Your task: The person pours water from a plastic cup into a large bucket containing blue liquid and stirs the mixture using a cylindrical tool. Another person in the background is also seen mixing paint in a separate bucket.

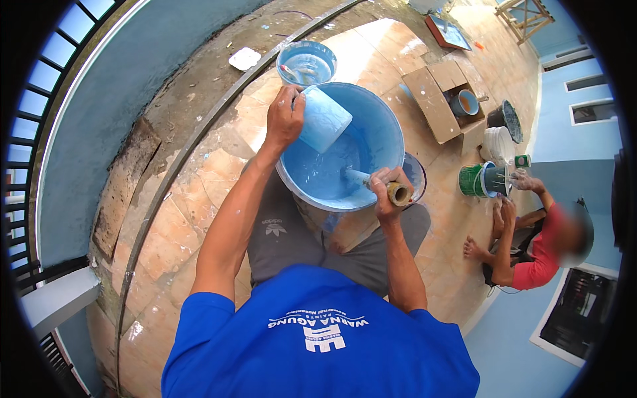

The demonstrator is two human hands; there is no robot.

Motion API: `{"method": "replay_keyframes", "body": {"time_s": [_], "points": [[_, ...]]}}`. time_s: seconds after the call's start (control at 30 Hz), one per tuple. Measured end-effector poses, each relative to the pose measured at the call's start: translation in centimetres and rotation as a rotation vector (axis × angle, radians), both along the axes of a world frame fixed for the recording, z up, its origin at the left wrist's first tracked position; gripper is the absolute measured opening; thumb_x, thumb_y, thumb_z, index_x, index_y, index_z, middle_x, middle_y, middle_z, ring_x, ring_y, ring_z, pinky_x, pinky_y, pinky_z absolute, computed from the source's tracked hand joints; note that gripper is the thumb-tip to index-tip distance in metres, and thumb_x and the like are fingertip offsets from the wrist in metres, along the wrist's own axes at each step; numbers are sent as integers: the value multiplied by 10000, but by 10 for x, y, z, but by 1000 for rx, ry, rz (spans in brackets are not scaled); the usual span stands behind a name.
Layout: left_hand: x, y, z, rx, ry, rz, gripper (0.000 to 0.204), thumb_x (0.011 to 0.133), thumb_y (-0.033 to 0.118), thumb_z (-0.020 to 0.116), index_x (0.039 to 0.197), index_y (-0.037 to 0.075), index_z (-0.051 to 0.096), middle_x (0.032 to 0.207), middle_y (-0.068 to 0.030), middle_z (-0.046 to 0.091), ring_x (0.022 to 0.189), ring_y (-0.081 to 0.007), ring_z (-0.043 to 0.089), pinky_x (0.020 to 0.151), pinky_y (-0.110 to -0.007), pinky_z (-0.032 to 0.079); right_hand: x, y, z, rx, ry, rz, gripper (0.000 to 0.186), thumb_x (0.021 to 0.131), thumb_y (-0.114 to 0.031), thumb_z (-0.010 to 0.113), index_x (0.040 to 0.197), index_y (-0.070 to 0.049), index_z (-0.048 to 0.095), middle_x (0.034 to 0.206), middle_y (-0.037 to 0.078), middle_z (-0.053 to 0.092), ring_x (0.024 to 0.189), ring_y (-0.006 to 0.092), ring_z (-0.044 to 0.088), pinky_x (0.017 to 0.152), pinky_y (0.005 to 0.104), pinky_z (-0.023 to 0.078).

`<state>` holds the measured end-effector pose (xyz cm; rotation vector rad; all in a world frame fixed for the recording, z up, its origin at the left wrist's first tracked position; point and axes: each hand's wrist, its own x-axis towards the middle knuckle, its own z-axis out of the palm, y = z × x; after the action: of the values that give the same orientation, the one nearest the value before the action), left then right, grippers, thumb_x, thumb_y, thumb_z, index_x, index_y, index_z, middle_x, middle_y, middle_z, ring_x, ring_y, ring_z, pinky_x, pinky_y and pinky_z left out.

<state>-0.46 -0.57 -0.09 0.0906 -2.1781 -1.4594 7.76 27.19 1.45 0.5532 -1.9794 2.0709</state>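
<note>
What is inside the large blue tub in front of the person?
Inside the tub: blue liquid and the coated end of a stick. The liquid hides the bottom; the tilted container covers part of the left side.

Light-blue tub (386, 132) — royal-blue shirt (318, 371)

White lettering (318, 323), emblem (324, 339) — blue shirt (265, 358); pale logo (274, 229) — grey trouser leg (286, 249).

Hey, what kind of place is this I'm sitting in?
Probably a tiled outdoor patio where painting is under way: the large tub holds blue, paint-like liquid, black bars top a low blue wall, and a white-framed window faces it.
</note>
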Motion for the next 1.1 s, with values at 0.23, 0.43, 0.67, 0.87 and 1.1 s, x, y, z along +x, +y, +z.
{"method": "replay_keyframes", "body": {"time_s": [0.23,0.43,0.67,0.87,1.1], "points": [[-1,-1,-3,-15,15,-3,225,1006,152,550,1081,-30,660,1090,-246,680,1019,-435,658,907,-471,512,8,-43,5,-133,-31,-4,214,840,122,635,771,-29,500,676,70,610,611,120,566,575,283,470],[1,-3,-1,-38,4,-1,267,1028,166,531,1116,-47,665,1127,-229,706,1018,-365,683,930,-420,508,-39,-63,-12,-204,36,-53,212,900,99,580,826,-51,450,740,62,560,644,145,537,639,332,481],[2,1,-1,-33,17,-5,214,1007,145,544,1063,-33,650,1085,-246,680,1011,-446,658,901,-482,515,-32,-45,-15,-124,20,82,231,868,87,619,765,-44,459,684,54,560,635,117,530,593,296,458],[0,0,0,-54,19,7,222,1008,151,546,1066,-36,649,1086,-244,680,1009,-446,657,900,-480,517,6,2,-2,-166,-84,262,206,882,82,588,797,-39,446,693,70,556,654,136,524,640,320,479],[-1,-2,-2,-77,-17,-17,290,1019,173,531,1147,-49,667,1154,-231,703,1057,-374,687,947,-421,513,8,5,4,18,-35,196,210,852,94,614,750,-24,473,660,78,590,601,125,561,539,289,448]]}}
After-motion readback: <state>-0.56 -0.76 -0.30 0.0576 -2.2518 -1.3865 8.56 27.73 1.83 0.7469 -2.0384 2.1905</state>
